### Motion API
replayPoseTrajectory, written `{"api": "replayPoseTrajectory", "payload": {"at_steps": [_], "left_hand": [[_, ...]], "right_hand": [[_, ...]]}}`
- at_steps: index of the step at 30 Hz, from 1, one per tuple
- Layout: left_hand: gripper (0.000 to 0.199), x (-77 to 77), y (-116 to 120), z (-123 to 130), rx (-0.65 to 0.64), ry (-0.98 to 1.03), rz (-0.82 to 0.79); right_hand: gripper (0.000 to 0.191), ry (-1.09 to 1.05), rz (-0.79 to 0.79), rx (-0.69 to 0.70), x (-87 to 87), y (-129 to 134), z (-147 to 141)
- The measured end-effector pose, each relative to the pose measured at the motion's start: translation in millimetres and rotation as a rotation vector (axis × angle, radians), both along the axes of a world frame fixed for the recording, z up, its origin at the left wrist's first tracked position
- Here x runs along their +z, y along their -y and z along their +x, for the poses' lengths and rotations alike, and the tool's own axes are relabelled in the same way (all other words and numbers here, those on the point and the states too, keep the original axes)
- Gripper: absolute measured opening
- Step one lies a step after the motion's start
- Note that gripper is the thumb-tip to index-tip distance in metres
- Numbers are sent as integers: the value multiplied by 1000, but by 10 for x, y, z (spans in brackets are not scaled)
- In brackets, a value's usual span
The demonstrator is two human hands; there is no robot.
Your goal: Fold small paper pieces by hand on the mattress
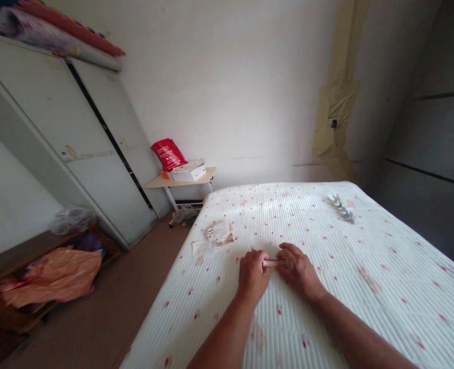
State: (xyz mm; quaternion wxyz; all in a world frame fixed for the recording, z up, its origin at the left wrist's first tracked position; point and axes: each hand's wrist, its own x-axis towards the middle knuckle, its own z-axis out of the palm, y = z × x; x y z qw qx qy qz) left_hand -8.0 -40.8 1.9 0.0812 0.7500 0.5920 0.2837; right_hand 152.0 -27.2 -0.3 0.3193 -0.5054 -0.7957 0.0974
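Observation:
Above the middle of the mattress, a narrow folded strip of paper (274, 263) spans the gap between my two hands. My left hand (253, 272) pinches its left end, fingers curled. The other end sits in the closed fingers of my right hand (299, 270). Parts of the strip are hidden behind my fingers. Beyond my left hand lie several loose pieces of printed paper (220, 232), partly overlapping. Farther back on the right is a row of small greyish-white folded pieces (341, 209), too small to make out exactly.
The mattress (250, 333) has a white ribbed cover with red dots. Behind its left corner, a small table (158, 182) bears a red bag (168, 154) and a white box (190, 174). Grey cabinets (58, 118) and an orange plastic bag (54, 277) are at the left.

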Motion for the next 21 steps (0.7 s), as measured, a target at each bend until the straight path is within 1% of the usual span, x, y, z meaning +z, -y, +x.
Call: {"api": "replayPoseTrajectory", "payload": {"at_steps": [3,5,8,11,14,18,21], "left_hand": [[26,9,8,2,-34,11,19],[27,15,13,2,-45,11,23],[26,14,18,1,-45,12,13],[21,-4,12,-4,-56,25,14],[16,-29,-8,-14,-73,69,26],[14,-39,-36,-34,-72,157,4],[15,-36,-53,-48,-51,248,-1]], "right_hand": [[26,-38,34,71,-13,-3,-4],[27,-27,41,84,-5,8,-20],[22,3,43,82,31,33,-48],[14,78,-11,68,82,50,-56],[11,112,-86,86,123,50,-23],[13,18,-144,135,137,36,53],[17,-118,-212,121,97,17,96]]}}
